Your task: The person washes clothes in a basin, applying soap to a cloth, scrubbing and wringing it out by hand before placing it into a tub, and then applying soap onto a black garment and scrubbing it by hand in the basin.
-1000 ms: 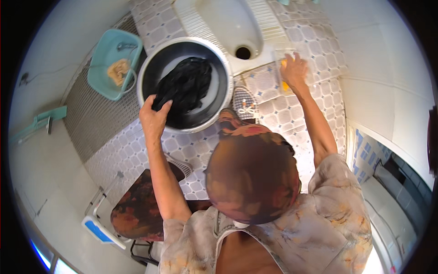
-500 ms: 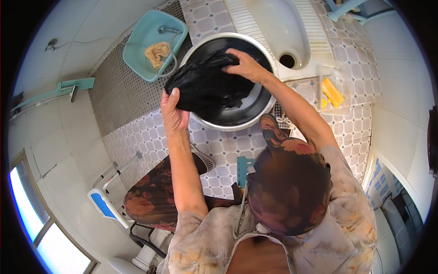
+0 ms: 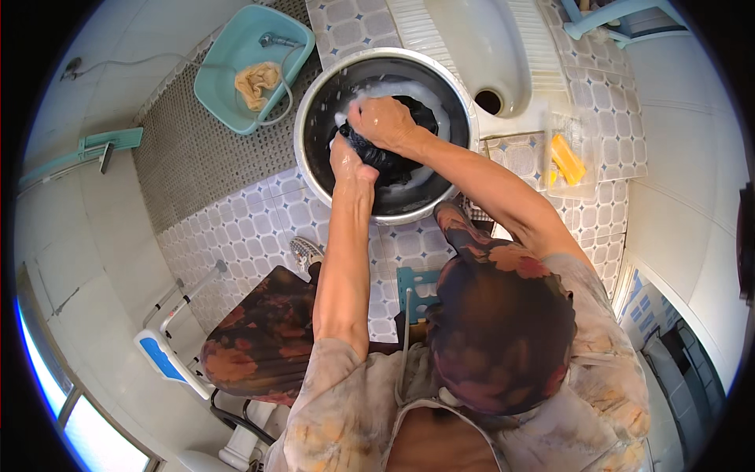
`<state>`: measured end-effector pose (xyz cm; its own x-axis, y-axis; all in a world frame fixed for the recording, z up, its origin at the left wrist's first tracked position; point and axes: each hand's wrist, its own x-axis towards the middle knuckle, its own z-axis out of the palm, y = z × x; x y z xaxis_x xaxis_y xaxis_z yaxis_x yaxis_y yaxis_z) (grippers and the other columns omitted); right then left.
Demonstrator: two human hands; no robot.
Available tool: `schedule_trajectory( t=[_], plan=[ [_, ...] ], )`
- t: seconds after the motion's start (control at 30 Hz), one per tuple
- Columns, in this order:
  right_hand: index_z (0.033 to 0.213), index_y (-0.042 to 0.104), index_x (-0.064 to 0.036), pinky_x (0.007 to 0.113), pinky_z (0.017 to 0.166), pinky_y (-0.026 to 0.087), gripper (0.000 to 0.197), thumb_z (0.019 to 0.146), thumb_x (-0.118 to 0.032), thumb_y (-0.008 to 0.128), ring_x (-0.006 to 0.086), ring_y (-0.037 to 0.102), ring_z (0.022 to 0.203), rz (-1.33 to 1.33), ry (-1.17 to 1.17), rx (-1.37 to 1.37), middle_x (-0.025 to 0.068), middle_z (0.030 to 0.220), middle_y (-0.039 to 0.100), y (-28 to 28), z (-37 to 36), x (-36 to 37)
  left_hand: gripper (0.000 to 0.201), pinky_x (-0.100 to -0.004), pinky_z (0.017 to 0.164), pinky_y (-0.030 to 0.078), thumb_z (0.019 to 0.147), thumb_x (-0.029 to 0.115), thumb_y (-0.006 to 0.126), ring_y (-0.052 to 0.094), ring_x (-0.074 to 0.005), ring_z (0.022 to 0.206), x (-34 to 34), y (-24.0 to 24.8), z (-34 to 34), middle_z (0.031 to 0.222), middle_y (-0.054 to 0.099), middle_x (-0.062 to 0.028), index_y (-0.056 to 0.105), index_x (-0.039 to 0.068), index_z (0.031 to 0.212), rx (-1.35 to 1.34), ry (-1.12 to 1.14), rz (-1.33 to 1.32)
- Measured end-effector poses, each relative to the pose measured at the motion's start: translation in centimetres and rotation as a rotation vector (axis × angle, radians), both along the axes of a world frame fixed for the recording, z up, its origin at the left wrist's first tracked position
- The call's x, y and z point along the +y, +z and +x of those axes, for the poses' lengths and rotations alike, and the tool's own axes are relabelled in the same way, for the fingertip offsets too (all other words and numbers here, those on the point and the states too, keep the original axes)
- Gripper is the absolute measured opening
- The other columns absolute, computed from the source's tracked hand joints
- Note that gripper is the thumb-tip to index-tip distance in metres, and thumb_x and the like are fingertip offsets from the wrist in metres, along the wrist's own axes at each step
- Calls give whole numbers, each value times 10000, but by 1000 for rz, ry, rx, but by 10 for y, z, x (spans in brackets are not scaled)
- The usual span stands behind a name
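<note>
Both my hands are inside a large round basin (image 3: 308,149) with a pale rim, dark inside and holding sudsy water. A wet black cloth (image 3: 385,164) is bunched between them, part of it lying in the water. My left hand (image 3: 351,161) is closed round the cloth at its near-left side. Just above it, my right hand (image 3: 383,123) grips the same cloth in a fist, knuckles up. The two hands are close together, and white suds cling around the fingers. What kind of garment the cloth is, I cannot tell.
A turquoise tub (image 3: 228,59) with a shower head (image 3: 277,39) and a tan cloth (image 3: 256,83) stands far left on a grey mat (image 3: 189,145). Beyond the basin's right side is a squat toilet (image 3: 503,55). A yellow soap bar (image 3: 567,160) lies on clear plastic at right.
The black cloth, earlier spread between my hands above the basin, is now bunched down in it. My hands have come together, the left moving right and the right moving left and down.
</note>
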<state>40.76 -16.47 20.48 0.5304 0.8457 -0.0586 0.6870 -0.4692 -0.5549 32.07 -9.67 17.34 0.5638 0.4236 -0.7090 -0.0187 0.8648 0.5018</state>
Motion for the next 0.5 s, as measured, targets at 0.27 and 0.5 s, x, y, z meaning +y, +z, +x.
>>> schedule_trajectory(
  t=[0.27,0.5],
  plan=[
    [829,668,-62,455,597,568,301,879,-329,538,365,685,671,304,-85,-10,199,763,682,17,-60,2,199,-399,731,528,963,278,493,627,-235,793,48,-59,-52,842,622,-64,591,123,885,-360,-209,-15],
    [877,695,-42,502,757,542,363,928,-333,484,408,672,861,212,-385,320,231,939,687,-37,7,-18,251,-425,821,538,931,328,623,632,-215,802,8,30,-17,816,632,-16,561,168,747,97,114,-12]
  ],
)
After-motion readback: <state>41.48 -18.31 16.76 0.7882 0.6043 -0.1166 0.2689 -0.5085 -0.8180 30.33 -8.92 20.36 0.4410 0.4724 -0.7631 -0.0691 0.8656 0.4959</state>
